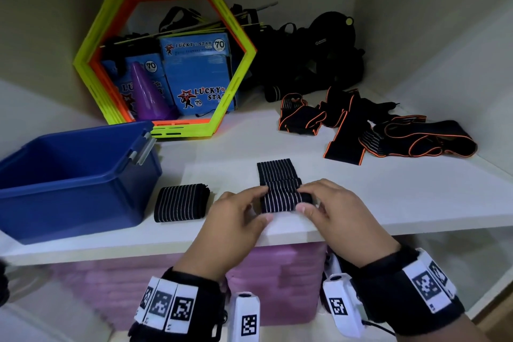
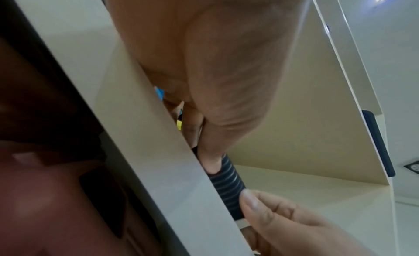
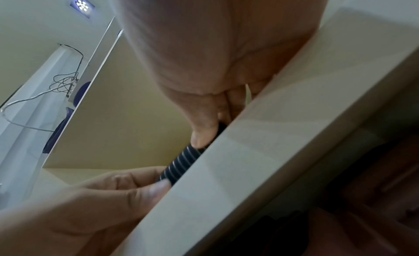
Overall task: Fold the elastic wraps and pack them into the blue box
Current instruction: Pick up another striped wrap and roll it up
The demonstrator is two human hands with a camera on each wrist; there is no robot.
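Where print can be read: the blue packs (image 1: 197, 75) inside the yellow-green hexagon frames (image 1: 163, 57) say "LUCKY STAR" and carry a round "70".
Striped wrap (image 1: 280, 186): black with thin pale stripes, near the front edge of the white shelf (image 1: 388, 197); its long axis runs away from the person, stripes along it, far end flat, near end rolled up.
Left hand (image 1: 236, 214): thumb and fingers pinch the roll's left end.
Right hand (image 1: 330, 208): fingers curled over the roll's right end, thumb in front.
Folded wrap (image 1: 181, 202): lies flat just right of the blue box (image 1: 77, 183), apart from it.
Blue box: open, at the shelf's left.
Orange-edged wraps (image 1: 374, 128): loose tangle at the right rear.
Purple cone (image 1: 147, 94): upright within the frames.
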